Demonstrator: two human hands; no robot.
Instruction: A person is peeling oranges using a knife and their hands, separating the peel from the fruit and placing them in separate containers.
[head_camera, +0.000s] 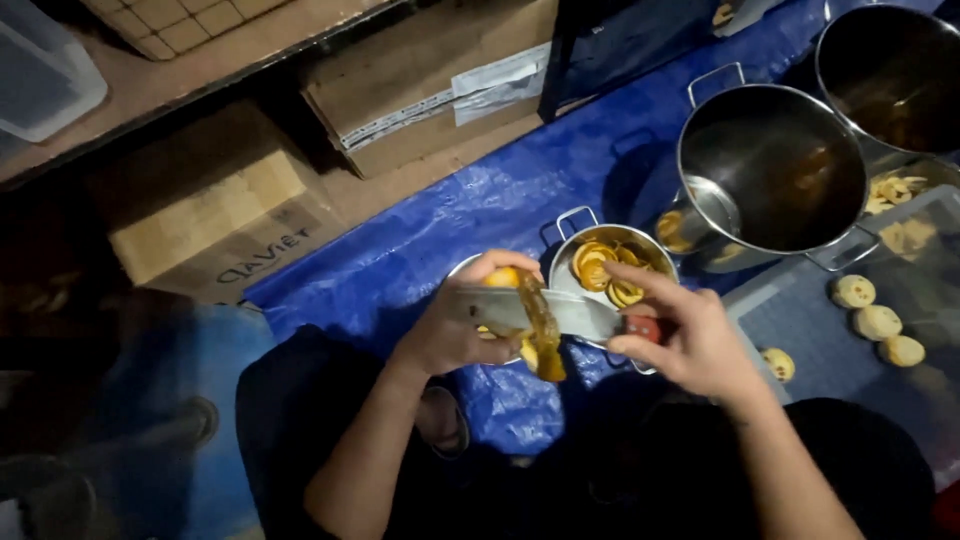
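Two steel pots (770, 170), cardboard boxes (430, 85), blue tarp (480, 200).

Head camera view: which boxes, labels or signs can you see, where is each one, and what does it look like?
Cardboard box: upper left, beside the blue tarp; brown, rectangular, dark print on its side.
Second cardboard box: top centre, under the shelf; brown, flat-sided.
Label: on that second box; white, rectangular, with a pale tape strip beside it.
No signs or screens.

I can't see most of the orange fruit (503, 277); my left hand (455, 325) covers it. The knife (545, 313) handle is buried in my right hand (695, 345). The far pot (893, 70) is cut by the frame's top-right corner. The dark foreground is too dim to read.
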